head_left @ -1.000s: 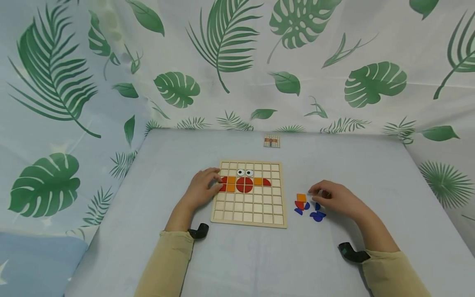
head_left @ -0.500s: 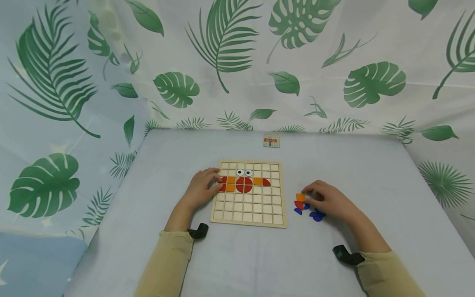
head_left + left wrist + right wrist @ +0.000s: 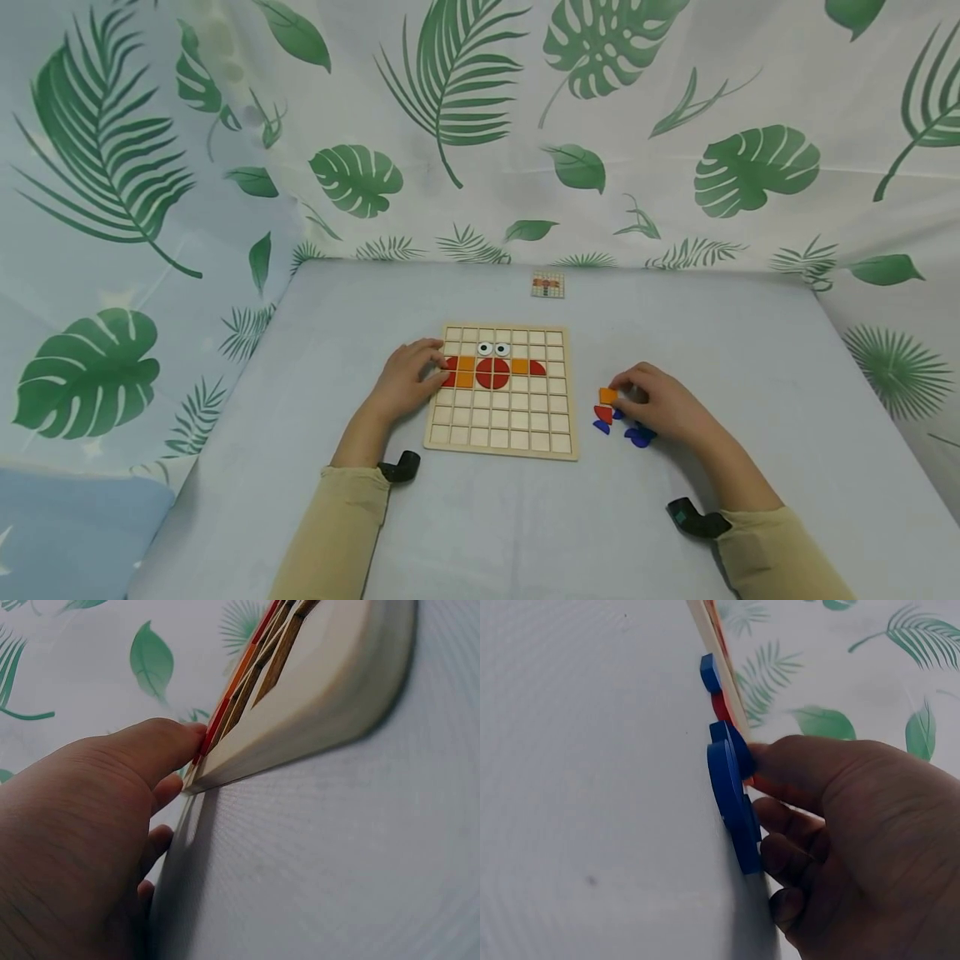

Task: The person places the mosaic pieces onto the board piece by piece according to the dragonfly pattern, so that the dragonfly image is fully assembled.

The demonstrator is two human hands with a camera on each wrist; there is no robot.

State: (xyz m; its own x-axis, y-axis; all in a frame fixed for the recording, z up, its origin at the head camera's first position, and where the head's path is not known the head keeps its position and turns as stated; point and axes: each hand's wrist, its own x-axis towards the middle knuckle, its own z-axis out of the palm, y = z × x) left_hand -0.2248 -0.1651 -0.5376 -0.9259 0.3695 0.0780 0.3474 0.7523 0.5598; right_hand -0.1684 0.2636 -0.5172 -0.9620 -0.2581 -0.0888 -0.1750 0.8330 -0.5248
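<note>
A square wooden grid board [image 3: 501,417] lies flat on the table, with red and orange tiles and two eye tiles in its cells. My left hand [image 3: 405,379] rests at its left edge; in the left wrist view the thumb touches a red tile [image 3: 217,726] there. To the right of the board, my right hand [image 3: 663,400] pinches an orange square tile [image 3: 607,396] between thumb and forefinger, low over the table. Just below lies a red tile [image 3: 603,414] beside a blue tile [image 3: 602,427]. More blue tiles [image 3: 640,437] lie partly under the right hand.
A small pattern card [image 3: 548,284] lies behind the board, showing a coloured figure on a grid. Leaf-printed cloth [image 3: 480,208] hangs behind and to the sides of the pale table [image 3: 480,517].
My right hand has moved left, from beside the loose tiles to the orange square tile, and its fingers have closed on it. The left hand has stayed at the board's edge.
</note>
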